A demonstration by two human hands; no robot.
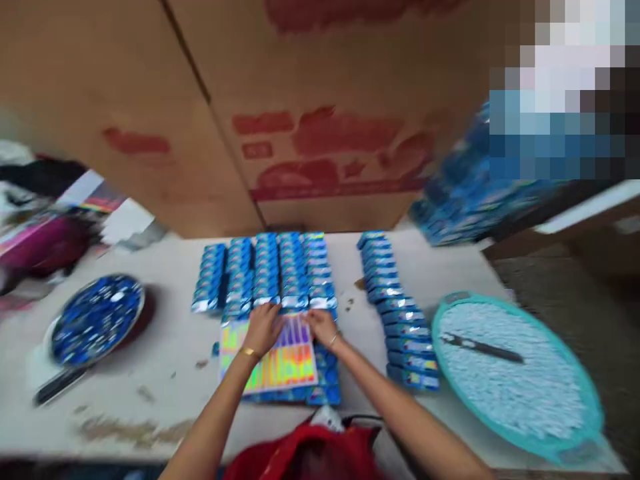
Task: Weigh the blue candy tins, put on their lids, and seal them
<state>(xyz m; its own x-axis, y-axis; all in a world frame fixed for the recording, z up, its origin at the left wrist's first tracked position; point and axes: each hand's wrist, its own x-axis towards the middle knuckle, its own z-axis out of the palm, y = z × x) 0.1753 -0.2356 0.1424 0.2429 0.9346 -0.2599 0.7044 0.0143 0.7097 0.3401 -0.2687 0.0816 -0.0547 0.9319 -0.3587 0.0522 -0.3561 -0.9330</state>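
A shiny rainbow-coloured sheet of stickers, marked in rows of narrow strips, lies over blue packets in front of me. My left hand rests over its upper middle, fingers bent and closed at the sheet. At the upper right corner, my right hand has its thumb and fingers pinched together on the sheet's edge. Blur hides whether a single sticker is between the fingertips. Just beyond both hands stand several rows of overlapping blue packets. More blue packets show from under the sheet's right and lower edges.
To the right runs a curved row of blue packets, beside a turquoise basin of small white pieces with a dark tool on top. A pan of blue pieces sits left. Large cardboard boxes wall the back.
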